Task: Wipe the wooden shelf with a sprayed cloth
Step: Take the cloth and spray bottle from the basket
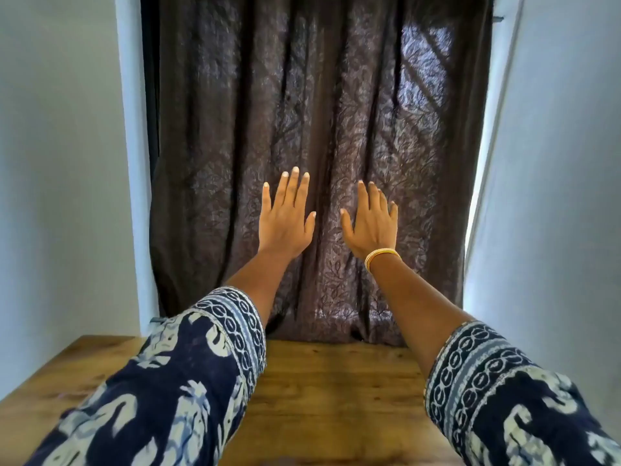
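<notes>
The wooden shelf [336, 391] fills the bottom of the head view, its brown top running back to a curtain. Both my arms reach forward above it. My left hand [285, 216] is raised with fingers straight and spread, holding nothing. My right hand [371, 223], with yellow bangles at the wrist, is raised beside it in the same way, fingers straight and empty. Both hands are in front of the curtain, well above the shelf top. No cloth or spray bottle is in view.
A dark brown patterned curtain [319, 112] hangs behind the shelf, its hem reaching the shelf's back edge. Pale walls [60, 163] close in on the left and right. Bright light shows along the curtain's right edge.
</notes>
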`<state>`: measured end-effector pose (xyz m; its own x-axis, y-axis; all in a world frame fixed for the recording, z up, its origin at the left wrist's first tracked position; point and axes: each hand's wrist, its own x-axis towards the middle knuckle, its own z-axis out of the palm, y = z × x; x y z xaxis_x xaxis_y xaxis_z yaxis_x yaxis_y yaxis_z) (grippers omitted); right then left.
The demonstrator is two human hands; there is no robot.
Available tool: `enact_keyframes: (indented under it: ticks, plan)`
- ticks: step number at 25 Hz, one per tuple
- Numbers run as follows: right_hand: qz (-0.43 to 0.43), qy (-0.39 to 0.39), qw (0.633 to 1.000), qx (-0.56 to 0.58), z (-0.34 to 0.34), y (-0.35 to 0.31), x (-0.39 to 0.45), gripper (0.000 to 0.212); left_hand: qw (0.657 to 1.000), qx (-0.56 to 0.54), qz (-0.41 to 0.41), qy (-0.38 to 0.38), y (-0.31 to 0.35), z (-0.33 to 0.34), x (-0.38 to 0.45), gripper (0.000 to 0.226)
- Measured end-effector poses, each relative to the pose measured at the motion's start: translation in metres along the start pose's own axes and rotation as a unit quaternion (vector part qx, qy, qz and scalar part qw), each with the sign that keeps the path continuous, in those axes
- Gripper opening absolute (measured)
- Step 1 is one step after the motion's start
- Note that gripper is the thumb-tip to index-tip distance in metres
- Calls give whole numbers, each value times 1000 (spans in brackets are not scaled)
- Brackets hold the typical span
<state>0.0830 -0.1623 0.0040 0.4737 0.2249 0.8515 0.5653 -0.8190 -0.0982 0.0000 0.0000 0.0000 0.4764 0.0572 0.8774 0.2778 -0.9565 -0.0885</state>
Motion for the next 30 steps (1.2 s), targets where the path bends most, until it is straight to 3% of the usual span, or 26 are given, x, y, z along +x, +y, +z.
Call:
enact_keyframes:
  ticks: [15, 30]
  plan:
    - [-3, -245, 969, 37, 125, -34, -212, 69, 968, 20, -21, -248, -36, 66, -217, 73]
    - [3, -384, 921, 72, 120, -55, -390, 58, 918, 7, -71, -391, -11, 41, -377, 69]
